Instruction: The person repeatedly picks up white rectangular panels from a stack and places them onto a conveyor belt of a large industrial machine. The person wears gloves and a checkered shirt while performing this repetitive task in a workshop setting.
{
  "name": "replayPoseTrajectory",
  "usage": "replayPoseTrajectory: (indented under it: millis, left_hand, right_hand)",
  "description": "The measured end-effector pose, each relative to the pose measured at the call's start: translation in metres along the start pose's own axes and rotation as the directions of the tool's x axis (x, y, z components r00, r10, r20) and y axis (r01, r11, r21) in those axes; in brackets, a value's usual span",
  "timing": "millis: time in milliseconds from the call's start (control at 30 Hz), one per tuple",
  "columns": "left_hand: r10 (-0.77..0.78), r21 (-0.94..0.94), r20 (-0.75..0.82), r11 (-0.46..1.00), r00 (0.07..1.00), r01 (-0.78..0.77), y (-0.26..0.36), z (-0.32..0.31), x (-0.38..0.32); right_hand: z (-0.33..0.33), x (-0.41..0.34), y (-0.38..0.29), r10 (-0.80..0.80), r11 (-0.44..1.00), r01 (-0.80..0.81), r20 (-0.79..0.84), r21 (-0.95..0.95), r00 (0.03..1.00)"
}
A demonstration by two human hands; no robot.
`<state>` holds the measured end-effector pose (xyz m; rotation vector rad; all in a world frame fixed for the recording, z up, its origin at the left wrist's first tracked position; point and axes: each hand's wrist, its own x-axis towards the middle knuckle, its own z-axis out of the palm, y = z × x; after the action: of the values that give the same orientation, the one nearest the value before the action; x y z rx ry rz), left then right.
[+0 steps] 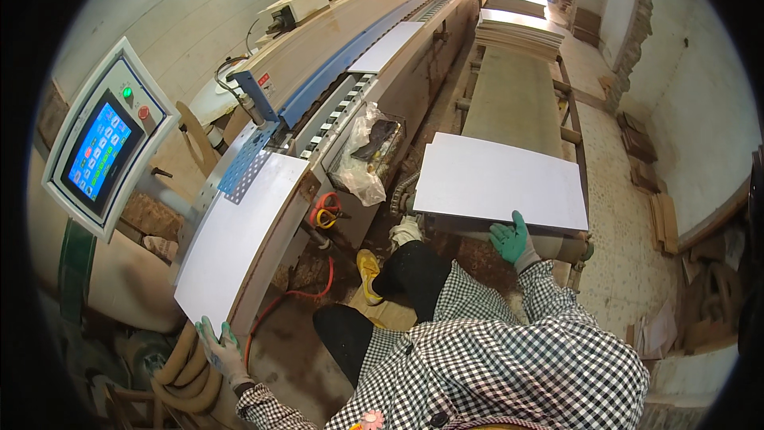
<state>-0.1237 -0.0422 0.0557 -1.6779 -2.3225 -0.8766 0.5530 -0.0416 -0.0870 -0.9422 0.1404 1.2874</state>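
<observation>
My left hand [222,346], in a grey glove with green fingertips, touches the near end of a white panel [250,233] with its fingers apart. That panel lies on the infeed of an edge banding machine, partly under a blue perforated plate [245,158]. A second white panel [385,48] sits further along the track. My right hand [512,240], in a green-palmed glove, is at the near edge of another white panel [501,182] on the conveyor, palm turned up and fingers spread; whether it bears on the edge I cannot tell.
A touchscreen control panel [98,146] stands at the left. A wire basket [397,158] with plastic film and scissors with red and yellow handles [326,215] hang on the machine's side. Stacked panels [519,33] rest further down the conveyor. A red hose [310,294] crosses the floor.
</observation>
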Motion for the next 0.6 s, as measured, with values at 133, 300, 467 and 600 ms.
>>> replayPoseTrajectory:
  millis: [133,300,467,600]
  left_hand:
    - [-0.049,-0.071,0.028,0.996,0.998,0.051,0.000,0.000,0.001]
    - [-0.038,-0.011,0.050,0.999,0.998,0.038,-0.004,-0.003,0.003]
    - [-0.011,-0.006,0.003,1.000,1.000,0.011,-0.014,-0.008,-0.004]
    - [-0.018,-0.162,0.008,0.987,1.000,0.020,-0.023,-0.011,-0.011]
  right_hand:
    - [-0.002,0.009,0.006,-0.156,0.987,0.158,-0.092,0.020,0.983]
    - [-0.001,-0.013,0.026,-0.214,0.977,0.212,-0.071,-0.031,0.974]
    - [0.001,-0.018,0.030,-0.193,0.981,0.193,-0.060,-0.003,0.979]
    - [-0.001,-0.013,0.032,-0.162,0.986,0.164,-0.081,0.023,0.984]
